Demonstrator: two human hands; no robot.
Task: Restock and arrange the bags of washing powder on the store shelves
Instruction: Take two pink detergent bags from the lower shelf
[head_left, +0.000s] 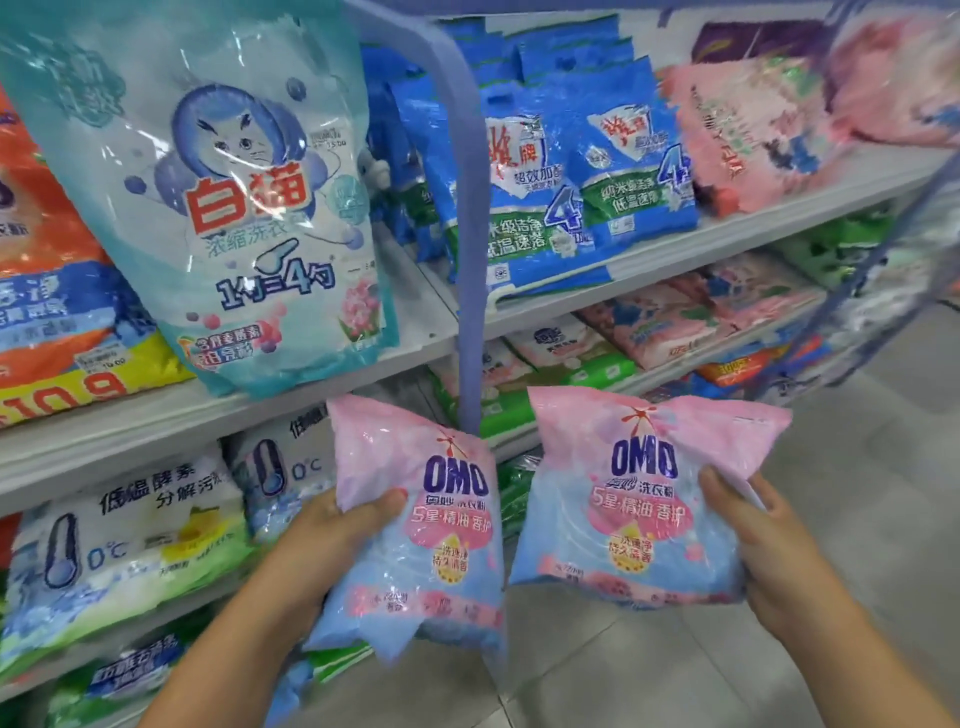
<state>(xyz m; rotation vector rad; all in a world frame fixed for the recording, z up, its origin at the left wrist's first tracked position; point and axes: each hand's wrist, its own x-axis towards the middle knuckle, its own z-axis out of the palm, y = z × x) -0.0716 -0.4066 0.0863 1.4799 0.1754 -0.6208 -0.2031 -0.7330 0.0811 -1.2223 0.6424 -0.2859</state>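
Hands (332, 540) half hidden behind OMO bags (628, 499).

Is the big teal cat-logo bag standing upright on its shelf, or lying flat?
Upright: the teal cat-logo bag stands on its base on the shelf, front facing outward.

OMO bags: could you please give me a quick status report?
Left hand grips one OMO bag. Right hand grips second OMO bag. Both off shelf, in front of the shelves. Nothing in the way.

Single head cam, looks fwd and down, close to the store shelves (727, 244). Shelf front edges run diagonally toward upper right; floor (857, 467) at lower right.
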